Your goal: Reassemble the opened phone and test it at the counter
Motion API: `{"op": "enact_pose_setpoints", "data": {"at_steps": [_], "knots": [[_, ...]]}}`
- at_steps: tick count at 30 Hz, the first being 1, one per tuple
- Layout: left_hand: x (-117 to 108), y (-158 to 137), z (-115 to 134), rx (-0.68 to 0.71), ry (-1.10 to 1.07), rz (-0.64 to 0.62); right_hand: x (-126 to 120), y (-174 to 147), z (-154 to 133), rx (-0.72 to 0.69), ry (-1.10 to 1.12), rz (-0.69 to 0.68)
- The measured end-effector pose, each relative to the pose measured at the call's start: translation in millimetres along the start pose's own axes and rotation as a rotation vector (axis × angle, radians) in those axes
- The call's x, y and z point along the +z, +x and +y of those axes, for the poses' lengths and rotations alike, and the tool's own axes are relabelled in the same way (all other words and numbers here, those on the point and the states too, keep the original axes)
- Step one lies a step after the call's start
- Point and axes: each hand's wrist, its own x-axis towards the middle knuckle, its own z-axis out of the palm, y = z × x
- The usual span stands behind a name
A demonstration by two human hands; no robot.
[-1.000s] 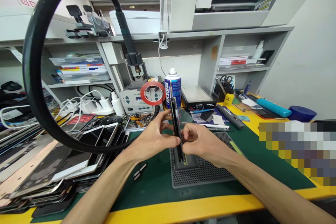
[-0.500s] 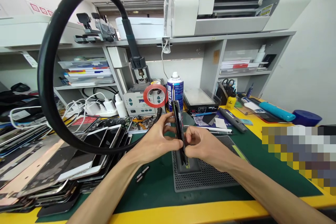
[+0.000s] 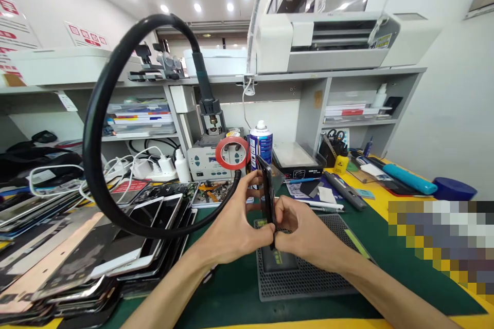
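A dark smartphone [image 3: 268, 196] stands nearly edge-on to me, raised above the bench in the middle of the view. My left hand [image 3: 240, 223] grips it from the left, fingers behind and thumb on the near edge. My right hand [image 3: 303, 227] is closed against its right side, low down, with thumb and bent forefinger pinched at the edge. Whether a small tool is between those fingertips is hidden. Below both hands, a black rectangular pad [image 3: 281, 263] with yellow-green print lies on a grey perforated mat [image 3: 316, 285].
Stacked phone screens and panels [image 3: 127, 262] crowd the left. A thick black hose [image 3: 94, 164] loops up to a rework station [image 3: 200, 162]. Behind the phone stand a blue spray can [image 3: 261, 141], a red tape roll [image 3: 219, 153] and a heating plate [image 3: 295, 159]. Pens [image 3: 326, 206] lie right of centre.
The head view has tilted up, so the bench sits lower in the picture. The phone's top leans slightly more to the left. Both hands stay on it.
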Motion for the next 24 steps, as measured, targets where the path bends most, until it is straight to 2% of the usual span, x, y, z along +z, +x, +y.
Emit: {"op": "enact_pose_setpoints", "data": {"at_steps": [4, 7, 11, 15, 20, 24], "knots": [[2, -5, 1, 0.127, 0.187, 0.065, -3, -3, 1, -0.087, -0.2, 0.057], [-1, -8, 0, 0.244, 0.31, 0.092, -10, -6, -2, -0.111, -0.271, 0.028], [-10, -12, -9, 0.365, 0.535, 0.16, -18, -11, -12, -0.17, -0.179, -0.027], [-13, -16, -22, 0.457, 0.734, 0.189, -15, -16, -22, -0.256, -0.092, -0.026], [-13, -15, -32, 0.525, 0.877, 0.195, -13, -20, -24, -0.222, -0.118, -0.061], [-16, -12, -35, 0.627, 1.013, 0.212, -13, -20, -24, -0.209, -0.18, -0.019]]}}
